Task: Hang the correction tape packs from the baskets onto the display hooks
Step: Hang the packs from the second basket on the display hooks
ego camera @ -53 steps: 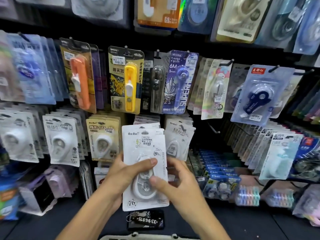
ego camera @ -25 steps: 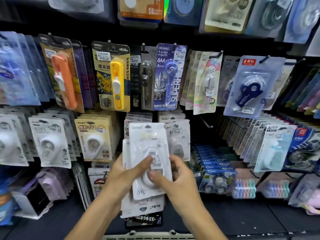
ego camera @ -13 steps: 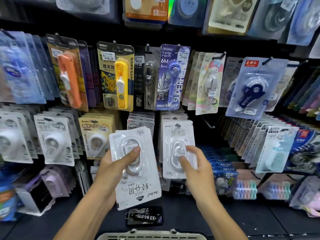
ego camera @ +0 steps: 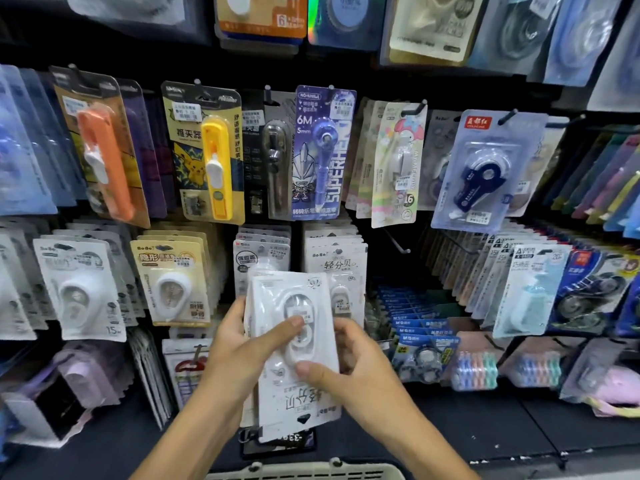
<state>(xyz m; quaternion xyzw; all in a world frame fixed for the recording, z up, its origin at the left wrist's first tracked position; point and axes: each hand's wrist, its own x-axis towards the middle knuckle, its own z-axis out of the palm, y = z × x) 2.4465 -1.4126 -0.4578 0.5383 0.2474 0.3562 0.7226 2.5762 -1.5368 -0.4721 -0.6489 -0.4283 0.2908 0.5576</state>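
My left hand (ego camera: 239, 355) and right hand (ego camera: 360, 379) both grip a stack of white correction tape packs (ego camera: 294, 355), upside down, in front of the display hooks. My fingers hide the packs behind; maybe two or three. One bare hook (ego camera: 396, 241) sticks out just right. The basket (ego camera: 304, 472) is cut off below.

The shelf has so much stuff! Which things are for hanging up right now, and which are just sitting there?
For the job:
- white correction tape packs, upside down, held by the left hand and right hand
- matching hung packs
- basket

Just there:
- yellow clip pusher pack
- orange pusher pack
- blue tape pack
- key tag
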